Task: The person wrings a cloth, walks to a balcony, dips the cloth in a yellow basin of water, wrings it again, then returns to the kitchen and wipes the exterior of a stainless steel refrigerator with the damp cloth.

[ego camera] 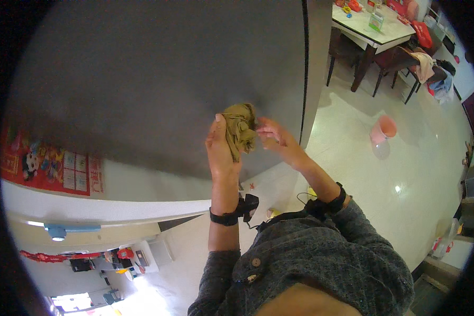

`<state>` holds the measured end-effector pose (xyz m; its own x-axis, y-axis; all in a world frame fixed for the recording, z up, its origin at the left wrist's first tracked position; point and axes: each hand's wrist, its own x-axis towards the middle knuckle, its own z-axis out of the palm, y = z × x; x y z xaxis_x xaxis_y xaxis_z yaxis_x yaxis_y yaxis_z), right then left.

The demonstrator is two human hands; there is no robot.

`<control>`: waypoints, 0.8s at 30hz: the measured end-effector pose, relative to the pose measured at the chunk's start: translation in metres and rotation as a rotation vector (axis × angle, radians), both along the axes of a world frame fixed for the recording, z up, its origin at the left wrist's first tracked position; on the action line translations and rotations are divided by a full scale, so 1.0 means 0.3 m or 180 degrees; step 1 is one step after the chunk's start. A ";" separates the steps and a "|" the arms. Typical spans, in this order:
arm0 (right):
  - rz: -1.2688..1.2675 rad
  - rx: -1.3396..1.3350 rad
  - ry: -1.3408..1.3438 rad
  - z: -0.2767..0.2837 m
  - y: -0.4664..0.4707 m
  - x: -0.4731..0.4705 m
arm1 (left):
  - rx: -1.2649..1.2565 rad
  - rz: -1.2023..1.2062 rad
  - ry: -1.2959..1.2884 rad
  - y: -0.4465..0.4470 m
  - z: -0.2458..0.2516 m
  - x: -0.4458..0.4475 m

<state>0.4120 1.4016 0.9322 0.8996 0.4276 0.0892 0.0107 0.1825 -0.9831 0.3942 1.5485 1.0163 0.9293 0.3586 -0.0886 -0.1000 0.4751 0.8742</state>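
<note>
My left hand (220, 148) grips a crumpled olive-brown cloth (239, 126), its thumb pressed along the cloth's left side. Just right of the cloth is my right hand (275, 135), fingers loosely curled and apart, with nothing seen in it. Its fingertips are close to the cloth; whether they touch it is unclear. Behind both hands stands a large, smooth dark grey panel (162, 79), with a black vertical seam near its right side.
A pink bucket (379, 132) is on the glossy tiled floor (347, 158) to the right. Beyond it are a dining table (383, 33) with items on top and chairs (393, 63) draped with clothing. A red poster (51, 166) hangs at the left.
</note>
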 end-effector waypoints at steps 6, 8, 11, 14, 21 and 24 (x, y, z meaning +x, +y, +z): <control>0.0784 0.2631 0.2142 -0.007 -0.046 -0.025 | 0.1595 -0.1593 -0.0080 -0.089 0.045 -0.032; 0.0567 0.2427 0.2068 0.019 -0.068 -0.008 | 0.2291 -0.2292 -0.0098 -0.131 0.053 -0.052; 0.1120 0.3293 0.1661 0.083 -0.090 -0.002 | 0.2990 -0.2263 -0.0301 -0.173 0.053 -0.058; -0.1023 0.1921 0.1508 0.143 -0.144 -0.030 | 0.4161 -0.1214 -0.1100 -0.176 0.039 -0.050; -0.0604 0.0196 0.0062 0.194 -0.131 -0.031 | 0.1100 -0.0947 -0.0125 -0.244 -0.095 -0.019; -0.0559 -0.1919 -0.2127 0.238 -0.136 -0.050 | -0.0963 -0.1577 0.0510 -0.222 -0.122 -0.017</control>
<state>0.3972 1.3608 1.0035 0.7975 0.4326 0.4206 0.5907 -0.4173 -0.6906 0.3892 1.4818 0.9796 0.9459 -0.1769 -0.2719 0.3188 0.6616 0.6787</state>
